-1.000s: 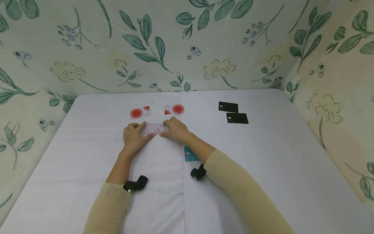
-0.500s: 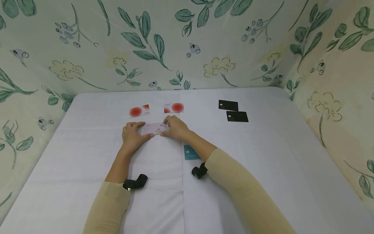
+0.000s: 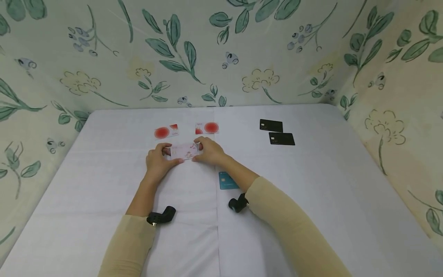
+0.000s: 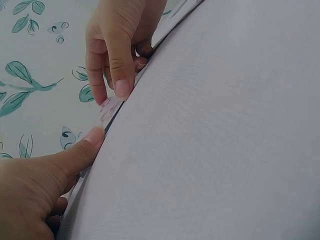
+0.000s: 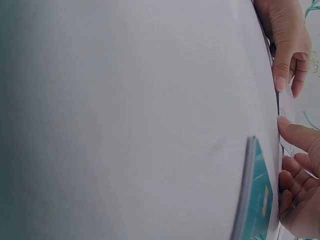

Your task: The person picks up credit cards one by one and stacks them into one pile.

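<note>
A pale pink card with a small floral print is held between both hands in the head view. My left hand grips its left end, thumb at the near edge and fingers curled at the side. At the other end, my right hand pinches it between thumb and index finger. The left wrist view has the card nearly edge-on, close over the white cloth. In the right wrist view, both thumbs lie along the near edge of the card.
Two red-and-white cards lie beyond the hands. Black bank cards are at the back right. A teal bank card lies partly under my right forearm. White cloth covers the table; floral fabric hangs behind.
The pink card's face has tipped up a little toward the head camera. My left fingers have shifted from its upper left corner to its left side; both hands stay in about the same place.
</note>
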{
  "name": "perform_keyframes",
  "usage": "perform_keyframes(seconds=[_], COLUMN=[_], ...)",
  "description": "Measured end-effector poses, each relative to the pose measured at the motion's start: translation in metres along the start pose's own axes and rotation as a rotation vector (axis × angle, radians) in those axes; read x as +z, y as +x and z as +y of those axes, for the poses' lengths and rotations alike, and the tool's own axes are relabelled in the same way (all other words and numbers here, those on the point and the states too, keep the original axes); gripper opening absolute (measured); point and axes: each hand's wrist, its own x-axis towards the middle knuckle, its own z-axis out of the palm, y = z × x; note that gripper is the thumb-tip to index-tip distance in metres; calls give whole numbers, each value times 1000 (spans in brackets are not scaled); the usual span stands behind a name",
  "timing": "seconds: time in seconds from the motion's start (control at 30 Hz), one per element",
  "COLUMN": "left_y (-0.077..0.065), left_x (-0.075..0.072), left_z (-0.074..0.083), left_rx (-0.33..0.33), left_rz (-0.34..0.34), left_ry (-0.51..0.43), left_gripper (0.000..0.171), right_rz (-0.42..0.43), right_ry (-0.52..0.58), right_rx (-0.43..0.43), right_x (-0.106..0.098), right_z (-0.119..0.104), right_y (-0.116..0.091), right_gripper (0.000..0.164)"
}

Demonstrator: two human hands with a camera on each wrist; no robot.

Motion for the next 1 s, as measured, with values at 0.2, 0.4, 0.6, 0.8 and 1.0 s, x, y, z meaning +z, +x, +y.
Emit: perform_keyframes(seconds=[0.2, 0.4, 0.6, 0.8, 1.0], left_y=[0, 0, -4, -6, -6], left_x=[1, 3, 3, 1, -3], left_z=[-1, -3, -1, 3, 4], left_rx=[46, 84, 72, 109, 207], left_rz=[35, 51, 37, 14, -7], left_ry=[-6, -6, -36, 2, 123], left_gripper=[71, 71, 71, 73, 72], right_rz=[20, 25, 5, 9, 1], right_ry=[18, 52, 74, 72, 33], right_rx=[-19, -12, -34, -71, -86], right_x=[0, 1, 1, -1, -2], right_z=[-1, 0, 1, 1, 4], right_y=[-1, -1, -1, -5, -8], right_gripper=[61, 63, 70, 67, 63])
